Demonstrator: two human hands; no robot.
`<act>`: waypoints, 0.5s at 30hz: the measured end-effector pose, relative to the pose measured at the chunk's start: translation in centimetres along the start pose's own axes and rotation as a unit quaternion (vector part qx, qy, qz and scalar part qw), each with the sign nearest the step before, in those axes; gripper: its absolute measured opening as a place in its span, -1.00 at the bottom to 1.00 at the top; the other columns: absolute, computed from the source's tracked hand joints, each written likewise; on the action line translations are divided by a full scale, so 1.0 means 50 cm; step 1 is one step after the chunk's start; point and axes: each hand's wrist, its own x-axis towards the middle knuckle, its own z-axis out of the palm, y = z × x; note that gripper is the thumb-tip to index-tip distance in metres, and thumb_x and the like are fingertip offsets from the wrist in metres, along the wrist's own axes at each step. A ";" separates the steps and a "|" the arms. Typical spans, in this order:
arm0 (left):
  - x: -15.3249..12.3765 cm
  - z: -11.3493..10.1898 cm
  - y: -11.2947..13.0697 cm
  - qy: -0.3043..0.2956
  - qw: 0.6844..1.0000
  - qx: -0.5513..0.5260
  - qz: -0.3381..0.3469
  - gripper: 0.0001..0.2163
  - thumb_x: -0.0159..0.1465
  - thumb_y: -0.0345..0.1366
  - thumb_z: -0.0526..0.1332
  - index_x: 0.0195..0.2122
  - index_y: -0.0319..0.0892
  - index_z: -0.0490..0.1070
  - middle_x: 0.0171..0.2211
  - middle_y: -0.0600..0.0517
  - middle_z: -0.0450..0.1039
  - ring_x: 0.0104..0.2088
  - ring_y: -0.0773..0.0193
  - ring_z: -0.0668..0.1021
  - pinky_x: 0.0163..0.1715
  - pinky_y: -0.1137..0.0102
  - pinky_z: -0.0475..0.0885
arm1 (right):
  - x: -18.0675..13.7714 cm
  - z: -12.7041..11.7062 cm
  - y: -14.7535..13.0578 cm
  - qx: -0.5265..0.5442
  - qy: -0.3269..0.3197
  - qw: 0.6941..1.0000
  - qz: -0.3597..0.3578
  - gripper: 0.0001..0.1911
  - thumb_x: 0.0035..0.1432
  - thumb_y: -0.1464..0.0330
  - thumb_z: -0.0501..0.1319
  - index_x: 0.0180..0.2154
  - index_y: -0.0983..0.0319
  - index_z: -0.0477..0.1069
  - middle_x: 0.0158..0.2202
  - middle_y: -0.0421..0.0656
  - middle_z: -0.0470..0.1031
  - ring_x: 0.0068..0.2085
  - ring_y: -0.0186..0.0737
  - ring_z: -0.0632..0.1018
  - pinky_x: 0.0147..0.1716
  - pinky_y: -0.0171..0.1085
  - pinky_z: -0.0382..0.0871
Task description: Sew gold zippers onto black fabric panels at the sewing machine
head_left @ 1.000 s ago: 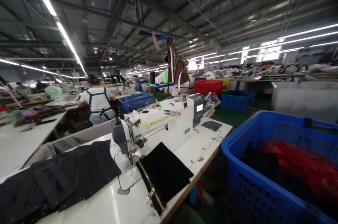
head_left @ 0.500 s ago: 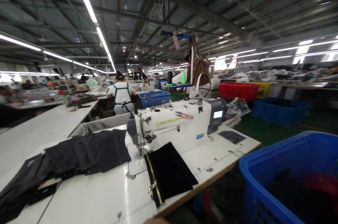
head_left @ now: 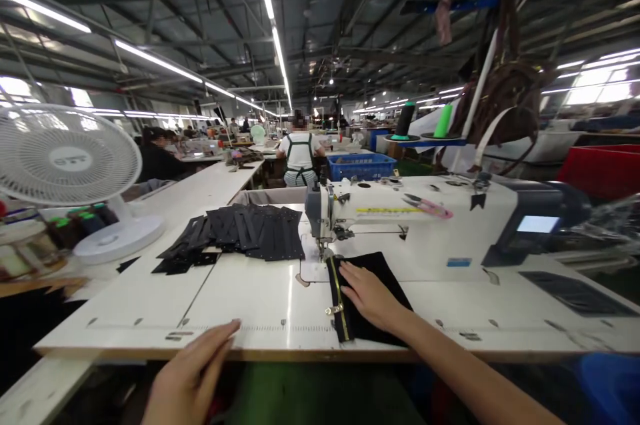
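My right hand [head_left: 367, 295] lies with fingers stretched out on a black fabric panel [head_left: 387, 276], pressing near its zipper. Along the panel's left edge runs the gold zipper [head_left: 340, 298], with a metal pull [head_left: 334, 309] at its lower part. The panel's upper left corner is close to the needle area of a white sewing machine [head_left: 415, 238]. Over the table's front edge, my left hand [head_left: 197, 365] is raised with nothing in it, its fingers extended and thumb apart. Pink-handled thread snips [head_left: 429, 205] rest on the machine's arm.
Several dark strips [head_left: 255, 231] are heaped left of the needle on the white table [head_left: 255, 305]. A white fan [head_left: 117, 221] stands at the left. Behind the machine are thread cones [head_left: 443, 121], a blue crate [head_left: 360, 167] and a seated person [head_left: 299, 155].
The view has swung left and closer to the machine, bringing the fan into sight. My right hand now rests on the black panel, and my left hand has come into view.
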 end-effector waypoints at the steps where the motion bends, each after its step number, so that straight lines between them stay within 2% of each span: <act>1: 0.043 0.036 0.012 -0.049 0.997 0.015 0.052 -0.75 0.29 -0.22 0.01 -0.04 -0.03 0.33 -0.13 0.09 0.47 -0.17 0.29 0.53 -0.17 0.44 0.46 | 0.002 0.009 0.002 -0.004 -0.011 1.000 0.002 -0.57 0.22 0.34 -0.02 0.09 0.36 0.23 0.13 0.03 0.19 0.14 -0.04 0.22 0.10 0.03 0.09; 3: 0.140 0.122 0.032 -0.133 0.981 0.085 0.114 -0.68 0.28 -0.38 -0.01 0.06 -0.16 0.24 0.01 -0.04 0.36 -0.05 0.24 0.46 -0.06 0.34 0.39 | -0.001 0.018 0.003 -0.013 -0.023 1.000 0.006 -0.55 0.24 0.31 -0.05 0.11 0.35 0.20 0.15 0.01 0.17 0.16 -0.06 0.19 0.12 0.03 0.05; 6: 0.272 0.251 0.038 -0.158 0.969 0.114 0.153 -0.63 0.19 -0.45 0.10 0.05 -0.32 0.23 0.08 -0.23 0.25 0.08 0.08 0.33 0.06 0.14 0.24 | -0.008 0.018 0.005 -0.022 -0.031 0.999 0.010 -0.55 0.25 0.28 -0.05 0.11 0.33 0.20 0.15 -0.01 0.16 0.17 -0.08 0.18 0.13 0.01 0.04; 8: 0.325 0.310 0.030 -0.179 0.956 0.123 0.196 -0.73 0.17 -0.51 0.09 -0.09 -0.33 0.35 -0.07 -0.21 0.42 -0.03 0.11 0.44 0.09 0.14 0.19 | -0.009 0.018 0.009 -0.027 -0.025 0.999 0.002 -0.56 0.25 0.28 -0.04 0.12 0.29 0.19 0.15 -0.02 0.17 0.16 -0.09 0.19 0.12 0.01 0.05; 9: 0.336 0.326 0.025 -0.188 0.949 0.127 0.219 -0.77 0.16 -0.55 0.07 -0.17 -0.34 0.39 -0.18 -0.18 0.48 -0.11 0.14 0.51 0.10 0.16 0.17 | -0.009 0.018 0.012 -0.029 -0.016 0.999 -0.006 -0.57 0.25 0.30 -0.04 0.13 0.26 0.17 0.15 -0.03 0.17 0.16 -0.10 0.19 0.11 0.02 0.07; 11: 0.327 0.331 0.021 -0.195 0.935 0.130 0.265 -0.79 0.14 -0.60 0.05 -0.26 -0.36 0.41 -0.31 -0.15 0.52 -0.24 0.18 0.56 0.11 0.19 0.17 | -0.009 0.018 0.016 -0.035 0.015 0.999 -0.030 -0.58 0.25 0.36 -0.03 0.15 0.19 0.14 0.15 -0.05 0.18 0.15 -0.10 0.21 0.08 0.02 0.13; 13: 0.282 0.305 0.026 -0.188 0.926 0.123 0.302 -0.77 0.15 -0.59 0.04 -0.19 -0.42 0.39 -0.24 -0.21 0.50 -0.21 0.13 0.54 0.07 0.18 0.23 | -0.010 0.012 0.014 -0.032 0.050 0.996 -0.059 -0.56 0.21 0.48 -0.03 0.13 0.15 0.16 0.14 -0.04 0.19 0.14 -0.10 0.22 0.04 0.00 0.20; 15: 0.217 0.262 0.034 -0.177 0.922 0.102 0.330 -0.74 0.20 -0.55 0.02 -0.10 -0.41 0.34 -0.15 -0.21 0.46 -0.14 0.10 0.51 0.00 0.20 0.32 | -0.014 -0.001 0.002 -0.013 0.066 0.993 -0.095 -0.51 0.13 0.59 -0.06 0.08 0.17 0.22 0.09 -0.01 0.22 0.09 -0.10 0.26 0.00 -0.03 0.24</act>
